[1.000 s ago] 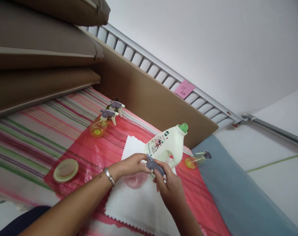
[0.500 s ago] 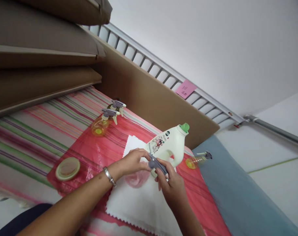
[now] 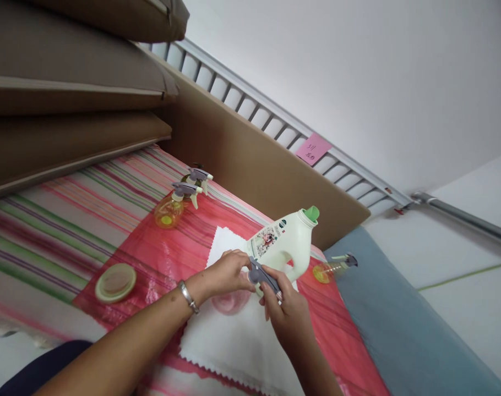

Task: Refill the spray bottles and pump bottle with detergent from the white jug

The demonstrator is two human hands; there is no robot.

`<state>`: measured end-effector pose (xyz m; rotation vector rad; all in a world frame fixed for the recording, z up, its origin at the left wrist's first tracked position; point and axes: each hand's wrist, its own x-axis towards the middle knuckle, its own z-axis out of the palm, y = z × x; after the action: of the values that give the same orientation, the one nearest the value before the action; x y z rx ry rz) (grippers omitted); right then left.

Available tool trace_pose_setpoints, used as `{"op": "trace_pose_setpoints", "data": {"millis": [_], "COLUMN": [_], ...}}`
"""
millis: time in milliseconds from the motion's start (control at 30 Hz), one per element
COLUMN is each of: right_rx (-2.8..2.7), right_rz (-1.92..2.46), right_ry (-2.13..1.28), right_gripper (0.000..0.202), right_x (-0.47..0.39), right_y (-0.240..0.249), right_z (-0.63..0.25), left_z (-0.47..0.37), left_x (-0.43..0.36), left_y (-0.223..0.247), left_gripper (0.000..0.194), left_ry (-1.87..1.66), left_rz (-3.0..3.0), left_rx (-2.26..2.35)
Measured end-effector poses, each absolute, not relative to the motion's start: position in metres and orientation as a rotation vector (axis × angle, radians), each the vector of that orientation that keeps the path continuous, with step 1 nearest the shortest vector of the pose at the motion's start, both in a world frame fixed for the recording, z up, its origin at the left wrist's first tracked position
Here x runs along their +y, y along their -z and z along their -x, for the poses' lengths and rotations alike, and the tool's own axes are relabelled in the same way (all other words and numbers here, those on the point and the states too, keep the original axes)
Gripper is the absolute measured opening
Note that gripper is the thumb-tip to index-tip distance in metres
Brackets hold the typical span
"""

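Observation:
My left hand point(image 3: 229, 273) pinches the collar end of a grey spray trigger head point(image 3: 262, 276), thumb and fingers closed round it. From the other side, my right hand point(image 3: 287, 302) wraps round the body of the same head. Just beneath my left hand is a clear pink round bottle point(image 3: 230, 302), partly covered by the fingers. Whether the head is joined to the bottle I cannot tell. Right behind my hands stands a pale detergent jug point(image 3: 299, 236), its green spout uncapped. A white cloth point(image 3: 234, 346) with a zigzag edge lies under the bottle and jug.
Two spray bottles with yellowish liquid point(image 3: 169, 212) stand at the back left; another spray bottle point(image 3: 327, 272) is at right. A round pale-rimmed container point(image 3: 115, 283) rests on the red plastic sheet point(image 3: 159, 264). Brown panels point(image 3: 77, 137) rise at left, before a radiator point(image 3: 246, 107).
The view shifts very slightly. Both hands keep hold of the spray trigger head, in nearly the same place.

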<state>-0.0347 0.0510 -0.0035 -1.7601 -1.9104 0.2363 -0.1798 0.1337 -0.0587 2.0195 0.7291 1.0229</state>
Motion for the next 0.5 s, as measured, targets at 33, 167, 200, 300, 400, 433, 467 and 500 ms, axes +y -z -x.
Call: {"op": "trace_pose_setpoints", "data": {"millis": [33,167,200,300,400,433,467,500], "right_rx": [-1.91,-1.946,-1.95,-1.94,-1.951,-1.946,-1.933,-1.917], "right_rz": [1.765,1.809,1.815,1.819,1.824,1.829,1.834,1.84], "right_ry": [-0.23,-0.266,-0.277,-0.277,-0.262,-0.265,-0.271,-0.279], "right_gripper": [0.032,0.032,0.032,0.032,0.033,0.033,0.034,0.034], "right_x": [0.051,0.051,0.051,0.051,0.053,0.054,0.054,0.055], "right_y": [0.003,0.002,0.002,0.001,0.001,0.001,0.001,0.001], "right_z": [0.035,0.036,0.037,0.037,0.036,0.035,0.034,0.034], "left_z": [0.181,0.182,0.182,0.182,0.181,0.181,0.18,0.179], "left_x": [0.134,0.134,0.134,0.138,0.141,0.142,0.141,0.14], "left_y": [0.058,0.056,0.057,0.06,0.069,0.072,0.076,0.079], "left_gripper": [0.022,0.022,0.021,0.022,0.023,0.023,0.024,0.027], "left_ry": [-1.016,-0.98,-0.973,-0.954,-0.938,-0.934,-0.93,-0.925], "left_rz": [-2.019,-2.005,-2.0,-1.97,-1.927,-1.913,-1.9,-1.889], "left_rx": [0.718,0.68,0.673,0.654,0.653,0.658,0.669,0.683]}}
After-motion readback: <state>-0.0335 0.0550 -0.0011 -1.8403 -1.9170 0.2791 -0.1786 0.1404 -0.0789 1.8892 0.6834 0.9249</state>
